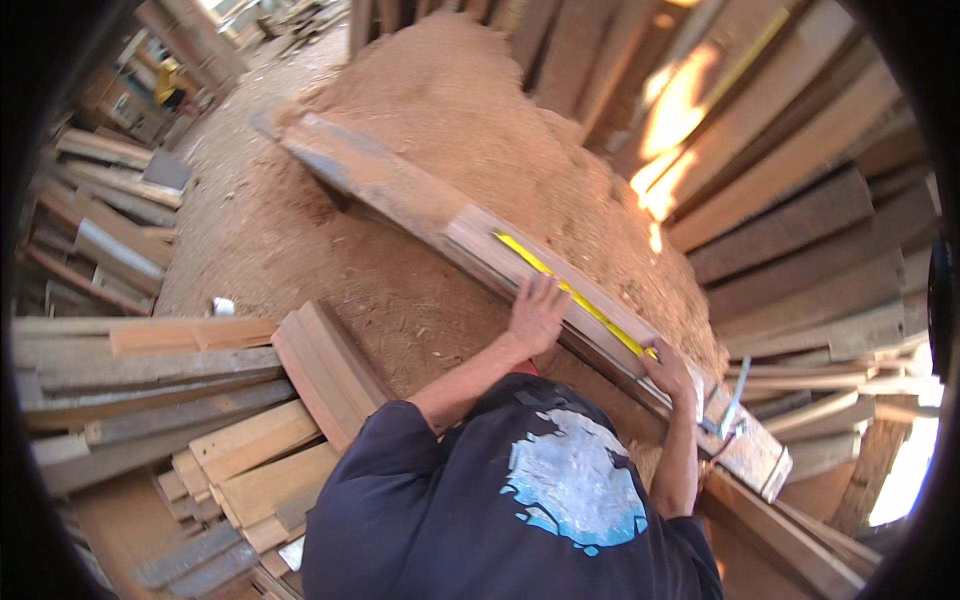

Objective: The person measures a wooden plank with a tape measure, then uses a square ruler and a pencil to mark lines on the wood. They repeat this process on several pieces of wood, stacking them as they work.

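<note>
A yellow tape measure [513,245] runs along a pale board [470,231], which rests on a long, weathered beam [370,180] lying diagonally ahead of me. My left hand [536,318] lies across the board and the tape, fingers loosely spread. Farther right along the board, my right hand [665,367] is closed on the end of the tape. Just beyond it, pale metal pieces [740,385] sit at the beam's right end, too small to make out clearly.
A sawdust heap [430,90] rises behind the beam. Stacked planks [260,460] lie at lower left, more timber [110,220] at far left. Boards [780,240] lean along the right side. A small white object [223,305] lies on the dusty ground.
</note>
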Demonstrator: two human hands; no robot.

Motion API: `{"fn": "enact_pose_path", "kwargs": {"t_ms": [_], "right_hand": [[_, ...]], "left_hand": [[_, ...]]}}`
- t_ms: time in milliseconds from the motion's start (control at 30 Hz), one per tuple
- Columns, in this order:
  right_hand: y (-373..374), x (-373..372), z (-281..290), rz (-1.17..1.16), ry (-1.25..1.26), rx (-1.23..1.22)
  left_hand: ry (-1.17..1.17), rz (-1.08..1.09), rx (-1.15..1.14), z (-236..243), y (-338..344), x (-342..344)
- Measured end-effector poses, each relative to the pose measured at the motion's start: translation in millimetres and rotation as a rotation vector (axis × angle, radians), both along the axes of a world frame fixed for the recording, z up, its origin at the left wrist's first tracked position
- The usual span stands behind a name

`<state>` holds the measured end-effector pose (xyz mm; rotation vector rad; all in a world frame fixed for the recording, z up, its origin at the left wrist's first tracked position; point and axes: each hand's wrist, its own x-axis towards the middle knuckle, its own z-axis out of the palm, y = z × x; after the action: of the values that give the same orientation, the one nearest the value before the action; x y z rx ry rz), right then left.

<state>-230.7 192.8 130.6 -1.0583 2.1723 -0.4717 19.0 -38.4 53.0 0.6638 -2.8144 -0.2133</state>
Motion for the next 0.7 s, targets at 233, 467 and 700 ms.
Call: {"fn": "enact_pose_path", "kwargs": {"t_ms": [233, 467, 700], "right_hand": [[56.5, -11.8, 18.7, -0.115, 0.135, 0.009], [177.7, -47.7, 6.3, -0.332, 0.232, 0.043], [198.3, -40.2, -15.1, -0.380, 0.197, -0.094]], "left_hand": [[-0.139, 0.039, 0.066, 27.9, -1.4, -4.1], [-0.231, 0.035, 0.094, 35.1, 0.7, -11.4], [-0.263, 0.030, 0.090, 38.9, -3.4, -8.6]]}}
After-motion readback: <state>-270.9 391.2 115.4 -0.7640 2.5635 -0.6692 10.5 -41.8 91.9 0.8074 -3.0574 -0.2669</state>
